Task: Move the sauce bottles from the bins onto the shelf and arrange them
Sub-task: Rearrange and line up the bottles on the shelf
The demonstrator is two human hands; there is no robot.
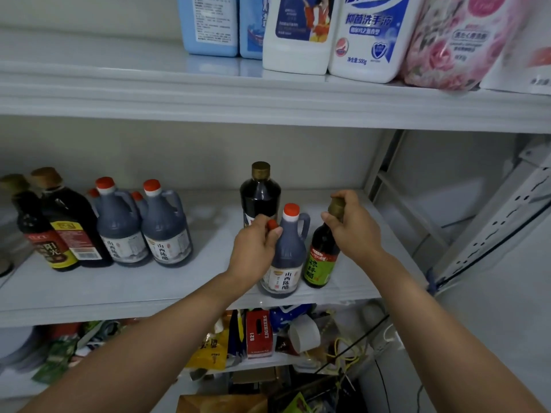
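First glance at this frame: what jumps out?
Both hands at the middle shelf: the left hand pinches a red cap, the right hand grips the gold cap of a green-labelled bottle. A red-capped jug stands between them. Bright detergent bottles line the shelf above.

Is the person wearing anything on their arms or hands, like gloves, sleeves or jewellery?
Nothing shows. The left hand and right hand are bare, with no gloves, rings or watch visible. The left forearm and right forearm are uncovered down to the frame's edge, so no sleeve is in view.
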